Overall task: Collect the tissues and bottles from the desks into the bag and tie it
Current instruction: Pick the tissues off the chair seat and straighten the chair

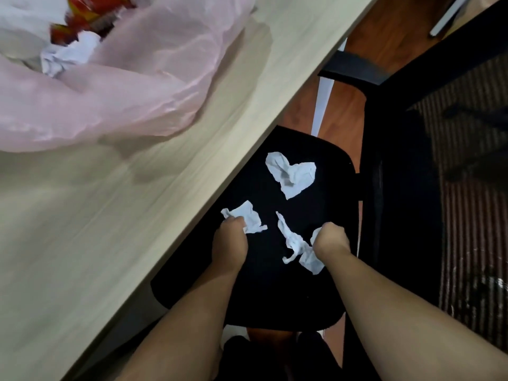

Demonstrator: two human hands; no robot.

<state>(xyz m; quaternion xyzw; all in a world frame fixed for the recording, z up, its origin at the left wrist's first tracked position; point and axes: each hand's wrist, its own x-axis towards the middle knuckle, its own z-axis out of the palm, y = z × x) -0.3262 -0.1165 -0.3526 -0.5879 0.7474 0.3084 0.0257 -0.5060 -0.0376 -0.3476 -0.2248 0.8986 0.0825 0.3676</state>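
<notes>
Three crumpled white tissues lie on a black chair seat (275,292) beside the desk. My left hand (230,239) is closed on the left tissue (248,220). My right hand (330,239) is closed on the long twisted tissue (298,247). A third, heart-shaped tissue (292,174) lies farther away, untouched. On the pale wooden desk (96,229) sits a thin pink plastic bag (132,86), its mouth open, with a tissue (68,55) and a red and yellow wrapper (88,15) inside.
The chair's black mesh back (398,188) stands to the right of the seat. Brown wood floor (338,116) shows beyond the seat. A striped rug (472,215) lies at the far right. The desk edge runs diagonally just left of my left hand.
</notes>
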